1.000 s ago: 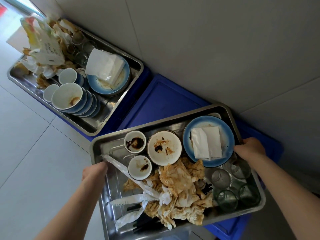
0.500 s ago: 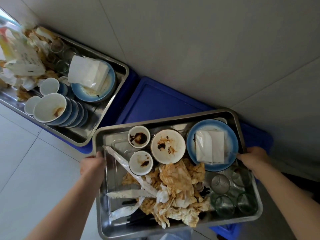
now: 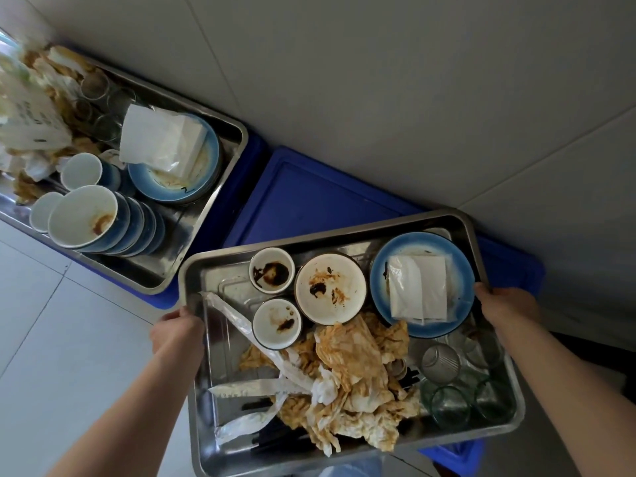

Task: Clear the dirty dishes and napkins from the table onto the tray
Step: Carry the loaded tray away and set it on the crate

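I hold a steel tray (image 3: 206, 438) by its two short sides. My left hand (image 3: 175, 330) grips the left rim and my right hand (image 3: 506, 306) grips the right rim. On the tray lie a blue plate (image 3: 382, 290) with a folded white napkin (image 3: 418, 290), a stained white dish (image 3: 330, 287), two small sauce cups (image 3: 272, 271), a heap of soiled napkins (image 3: 351, 380), plastic wrappers (image 3: 241, 325) and several glasses (image 3: 451, 404). The tray hovers over a blue bin lid (image 3: 309, 201).
A second steel tray (image 3: 192, 232) rests on another blue bin at the left, loaded with stacked blue bowls (image 3: 113, 225), a blue plate (image 3: 210, 160), glasses and dirty napkins. A pale wall (image 3: 378, 80) runs behind; the tiled floor (image 3: 62, 339) lies at the left.
The tray in my hands has shifted slightly right and lower over the blue bin lid. Both hands keep their grip on the rims.
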`<state>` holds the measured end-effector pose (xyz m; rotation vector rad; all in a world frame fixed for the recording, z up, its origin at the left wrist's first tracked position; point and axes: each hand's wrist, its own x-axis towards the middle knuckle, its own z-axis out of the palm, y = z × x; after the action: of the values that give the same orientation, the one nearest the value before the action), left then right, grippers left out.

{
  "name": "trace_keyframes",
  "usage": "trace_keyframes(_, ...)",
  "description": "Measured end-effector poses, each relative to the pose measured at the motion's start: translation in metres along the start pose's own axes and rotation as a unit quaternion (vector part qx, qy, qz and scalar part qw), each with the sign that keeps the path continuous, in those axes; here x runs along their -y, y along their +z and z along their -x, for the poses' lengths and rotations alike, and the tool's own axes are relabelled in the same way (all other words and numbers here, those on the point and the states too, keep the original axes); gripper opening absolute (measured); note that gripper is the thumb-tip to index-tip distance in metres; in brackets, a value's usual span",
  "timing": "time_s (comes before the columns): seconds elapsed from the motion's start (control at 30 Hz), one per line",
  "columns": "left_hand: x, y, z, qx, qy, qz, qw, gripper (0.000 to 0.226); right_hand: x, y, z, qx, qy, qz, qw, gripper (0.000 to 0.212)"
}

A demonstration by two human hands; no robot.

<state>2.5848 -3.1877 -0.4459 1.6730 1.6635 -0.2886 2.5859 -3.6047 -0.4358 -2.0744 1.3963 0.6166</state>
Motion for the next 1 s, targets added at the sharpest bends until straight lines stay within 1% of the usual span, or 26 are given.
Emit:
trace_keyframes(0.17,0.002,0.002,-0.001,0.001,-0.003,0.008,1.000,0.027,0.000,0.002,0.000,-0.011,0.020,-0.048,0.999,0.039)
trace_keyframes(0.33,0.001,0.004,-0.001,-0.021,0.006,0.015,1.000,0.024,0.000,0.001,0.000,-0.014,0.047,-0.097,0.994,0.039)
trace_keyframes(0.5,-0.015,0.010,0.003,-0.019,0.036,0.024,0.999,0.017,-0.012,0.001,0.004,-0.035,0.090,-0.152,0.984,0.049)
trace_keyframes(0.57,-0.024,0.015,0.002,-0.025,0.051,0.028,0.998,0.019,-0.017,0.001,0.006,-0.038,0.101,-0.165,0.980,0.049)
trace_keyframes(0.7,-0.037,0.025,0.003,-0.034,0.065,0.033,0.997,0.031,-0.024,-0.001,0.008,-0.047,0.117,-0.187,0.974,0.051)
trace_keyframes(0.8,-0.048,0.033,0.004,-0.010,0.063,0.030,0.998,0.035,-0.032,-0.003,0.008,-0.042,0.132,-0.202,0.970,0.051)
trace_keyframes(0.9,-0.060,0.042,0.003,-0.004,0.105,-0.013,0.994,0.033,-0.040,-0.004,0.008,-0.049,0.145,-0.212,0.965,0.055)
trace_keyframes(1.0,-0.076,0.052,0.006,0.018,0.152,-0.029,0.988,0.022,-0.048,-0.003,0.009,-0.056,0.157,-0.226,0.960,0.056)
